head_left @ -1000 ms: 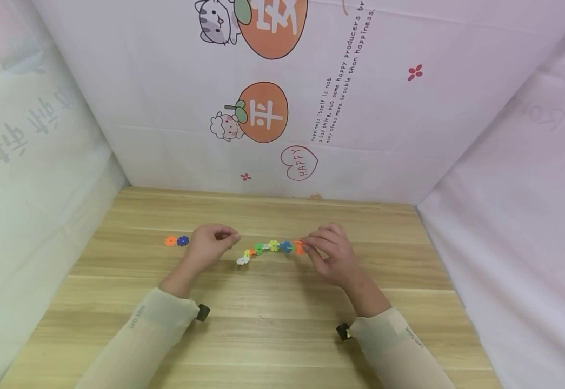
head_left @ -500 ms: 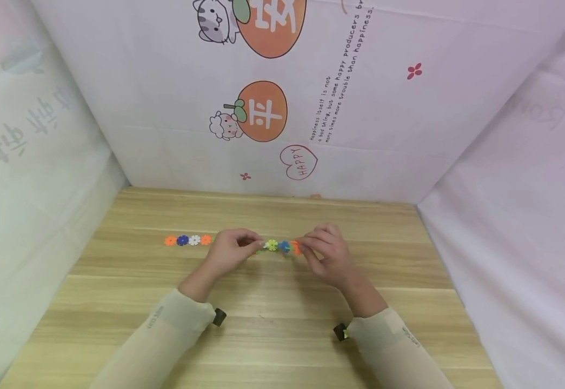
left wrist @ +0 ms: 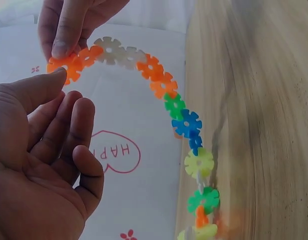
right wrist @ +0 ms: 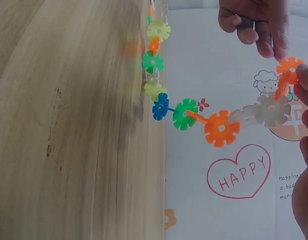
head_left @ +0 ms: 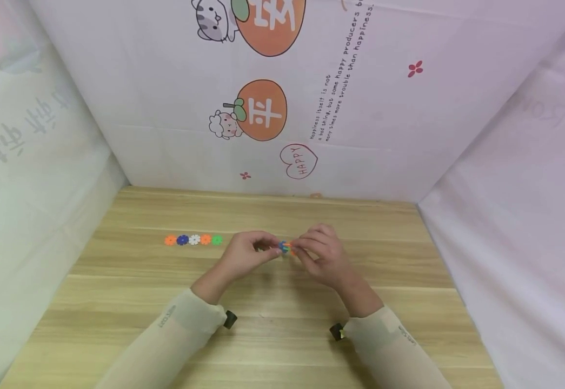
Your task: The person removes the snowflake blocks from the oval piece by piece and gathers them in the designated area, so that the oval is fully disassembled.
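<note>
A chain of linked snowflake discs in orange, white, green, blue and yellow hangs in a curve in both wrist views. My right hand (head_left: 322,255) pinches the orange end disc (right wrist: 289,69) between thumb and fingers. In the left wrist view, the white disc (left wrist: 109,50) and the blue disc (left wrist: 187,123) are further along the chain. My left hand (head_left: 248,256) is close by, thumb and fingers apart and loosely bent. Its thumb tip overlaps the orange disc in the left wrist view; whether it touches is unclear. In the head view the left hand hides much of the chain.
Several more discs lie in a row at the left on the wooden table (head_left: 263,335), among them a white disc (head_left: 194,240) and a green disc (head_left: 217,240). A printed white cloth (head_left: 360,162) stands behind the table, with cloth on both sides.
My left hand has moved right along the chain, up to the right hand, and now covers more of it. The white, orange and green discs at the left came into view. The right hand hardly moved.
</note>
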`<state>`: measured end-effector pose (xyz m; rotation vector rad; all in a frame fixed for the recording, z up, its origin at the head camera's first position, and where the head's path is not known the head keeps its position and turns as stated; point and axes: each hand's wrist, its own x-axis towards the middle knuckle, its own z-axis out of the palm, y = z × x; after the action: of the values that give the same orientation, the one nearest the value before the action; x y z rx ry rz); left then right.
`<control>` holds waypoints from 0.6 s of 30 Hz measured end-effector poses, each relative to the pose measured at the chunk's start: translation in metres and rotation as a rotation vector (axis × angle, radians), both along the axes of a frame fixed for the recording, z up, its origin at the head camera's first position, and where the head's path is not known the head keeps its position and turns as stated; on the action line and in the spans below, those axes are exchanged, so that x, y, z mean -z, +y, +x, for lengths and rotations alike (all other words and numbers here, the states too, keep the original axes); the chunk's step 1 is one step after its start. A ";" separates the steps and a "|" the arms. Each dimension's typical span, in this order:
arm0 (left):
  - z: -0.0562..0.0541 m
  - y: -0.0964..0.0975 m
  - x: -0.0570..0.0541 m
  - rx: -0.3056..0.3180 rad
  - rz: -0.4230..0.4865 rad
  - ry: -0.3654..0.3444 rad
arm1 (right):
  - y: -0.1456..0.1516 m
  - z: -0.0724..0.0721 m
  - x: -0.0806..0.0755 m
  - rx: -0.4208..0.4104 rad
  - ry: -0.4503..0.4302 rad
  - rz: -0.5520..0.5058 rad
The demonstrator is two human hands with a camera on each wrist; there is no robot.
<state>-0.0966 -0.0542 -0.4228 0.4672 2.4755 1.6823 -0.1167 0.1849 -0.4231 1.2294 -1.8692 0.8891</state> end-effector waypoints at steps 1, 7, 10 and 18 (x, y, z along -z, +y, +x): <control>0.000 0.001 -0.001 0.002 0.005 -0.005 | 0.000 0.000 0.000 -0.003 0.000 0.001; 0.002 0.005 -0.003 0.008 0.014 0.006 | -0.002 0.000 0.001 -0.002 -0.002 0.008; 0.001 0.005 -0.002 0.011 0.018 0.022 | -0.003 0.000 0.001 -0.003 -0.007 0.007; 0.001 0.007 -0.002 0.010 0.024 0.040 | 0.001 -0.002 0.004 0.000 -0.025 -0.002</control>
<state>-0.0956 -0.0475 -0.4212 0.5197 2.4790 1.7178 -0.1182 0.1860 -0.4267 1.2221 -1.8875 0.9101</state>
